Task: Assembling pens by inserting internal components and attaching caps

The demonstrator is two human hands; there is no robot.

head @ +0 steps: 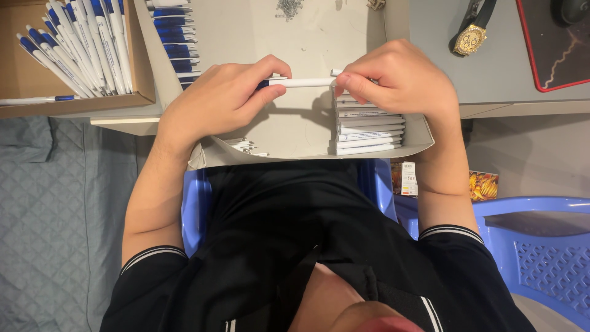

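Note:
A white pen with a blue tip [302, 82] lies level between both hands, above a shallow white cardboard tray [413, 149]. My left hand [224, 98] pinches its blue end between thumb and fingers. My right hand [393, 80] grips the white end with thumb and forefinger. Under my right hand, a row of white pen barrels [367, 132] is stacked in the tray. A small cluster of thin white pen parts [246, 146] sits at the tray's near edge, below my left hand.
A brown cardboard box [21, 74] at the far left holds several finished white-and-blue pens [80, 43]. Blue pen parts [175, 40] line the tray's left side. A gold wristwatch [470, 37] and a red-edged mat [556, 46] lie on the grey desk [510, 74]. Blue plastic chairs [534, 246] stand below.

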